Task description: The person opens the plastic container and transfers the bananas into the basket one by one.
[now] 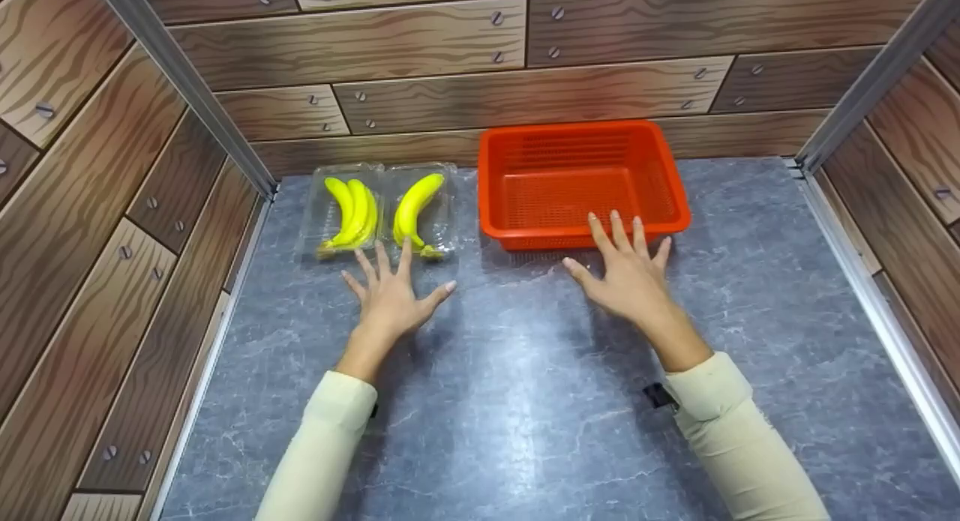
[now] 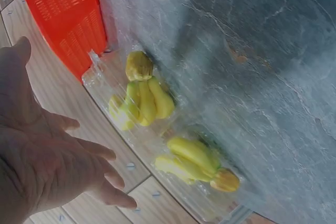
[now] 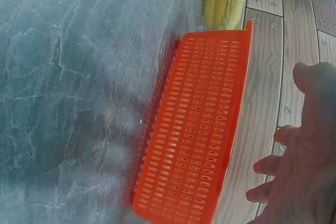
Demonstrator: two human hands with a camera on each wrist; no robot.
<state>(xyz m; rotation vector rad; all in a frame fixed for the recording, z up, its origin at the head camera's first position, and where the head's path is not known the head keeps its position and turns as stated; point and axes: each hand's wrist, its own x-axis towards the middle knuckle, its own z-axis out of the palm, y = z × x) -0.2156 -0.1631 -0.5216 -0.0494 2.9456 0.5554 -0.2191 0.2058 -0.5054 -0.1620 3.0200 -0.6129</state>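
My left hand (image 1: pixel 388 300) hovers with fingers spread just in front of two clear plastic trays, holding nothing. Yellow bananas (image 1: pixel 352 214) lie in the left tray (image 1: pixel 309 229), and more bananas (image 1: pixel 416 210) lie in the right tray (image 1: pixel 448 221). In the left wrist view both banana bunches (image 2: pixel 144 100) show their brown stem ends. My right hand (image 1: pixel 630 281) is also spread and holds nothing; its fingertips overlap the front rim of a red plastic basket (image 1: pixel 525 235) in the head view. The right wrist view shows the basket's slotted side (image 3: pixel 194 124) with the fingers apart from it.
A grey marbled tabletop (image 1: pixel 495 401) carries everything. Wood-patterned panels (image 1: pixel 450 49) enclose it at the back and both sides, with metal rails (image 1: pixel 877 303) along the edges. The basket stands against the back panel, right of the trays.
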